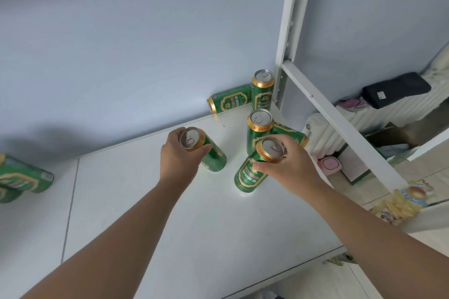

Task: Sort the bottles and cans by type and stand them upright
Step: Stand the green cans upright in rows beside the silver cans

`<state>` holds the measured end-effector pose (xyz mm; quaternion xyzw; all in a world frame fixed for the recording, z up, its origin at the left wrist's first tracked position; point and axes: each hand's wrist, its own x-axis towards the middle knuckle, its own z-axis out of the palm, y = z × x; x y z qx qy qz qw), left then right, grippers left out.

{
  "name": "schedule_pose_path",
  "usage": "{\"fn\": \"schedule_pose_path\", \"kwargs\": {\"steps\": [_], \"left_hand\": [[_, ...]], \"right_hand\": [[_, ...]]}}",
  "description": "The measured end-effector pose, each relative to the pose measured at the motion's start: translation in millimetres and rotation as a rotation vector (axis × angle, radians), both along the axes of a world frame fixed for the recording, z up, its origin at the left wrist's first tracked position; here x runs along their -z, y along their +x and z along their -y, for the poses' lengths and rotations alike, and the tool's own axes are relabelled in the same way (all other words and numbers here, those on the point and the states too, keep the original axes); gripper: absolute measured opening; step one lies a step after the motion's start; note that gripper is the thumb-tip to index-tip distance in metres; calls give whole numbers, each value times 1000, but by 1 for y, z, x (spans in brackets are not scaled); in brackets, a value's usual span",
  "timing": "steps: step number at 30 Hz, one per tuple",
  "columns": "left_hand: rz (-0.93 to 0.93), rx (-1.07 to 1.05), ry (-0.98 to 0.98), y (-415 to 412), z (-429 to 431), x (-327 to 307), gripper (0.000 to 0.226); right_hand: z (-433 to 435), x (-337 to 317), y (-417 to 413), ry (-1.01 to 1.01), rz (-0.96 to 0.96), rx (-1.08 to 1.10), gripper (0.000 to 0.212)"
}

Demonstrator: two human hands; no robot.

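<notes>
On the white desk (170,213), set against a pale blue wall (121,56), green cans with gold rims are recorded as follows. Item one, the left can (215,159), is gripped just below its rim by the left hand (178,153), with fingers and thumb curled round the top; its lower end is at the desk surface and its lid is turned toward the camera. Item two, the right can (250,176), is gripped in the same way by the right hand (288,165), with the thumb laid across the label and the fingers wrapped behind the rim; its base is seen at the desk surface. Item three, the middle can (258,126), is stood upright just behind the right can. Item four, the rear can (263,91), is stood upright near the wall, beside a white metal post (286,31). Item five, the lying can (229,102), is laid on its side along the wall, touching or nearly touching the rear can. Item six, the half-hidden can (290,133), is laid on its side behind the right hand, near the desk's right edge. Item seven, the far-left cans (21,177), are laid on their sides at the picture's left edge, well apart from the rest. Beyond the desk, a white radiator (364,114) with a black object (396,88) on it and a snack bag (403,201) are noted.
</notes>
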<state>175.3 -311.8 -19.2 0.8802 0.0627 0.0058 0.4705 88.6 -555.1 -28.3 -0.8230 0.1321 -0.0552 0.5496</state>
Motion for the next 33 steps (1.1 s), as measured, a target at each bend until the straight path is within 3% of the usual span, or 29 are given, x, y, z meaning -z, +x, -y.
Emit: {"fn": "schedule_pose_path", "kwargs": {"steps": [10, 20, 33], "left_hand": [[51, 101, 39, -7, -1, 21, 73], [-186, -68, -16, -18, 19, 84, 71], [-124, -84, 39, -30, -13, 43, 56]], "right_hand": [[-15, -4, 5, -102, 8, -160, 65], [-26, -9, 2, -188, -38, -249, 65], [-40, -31, 26, -128, 17, -226, 60]]}}
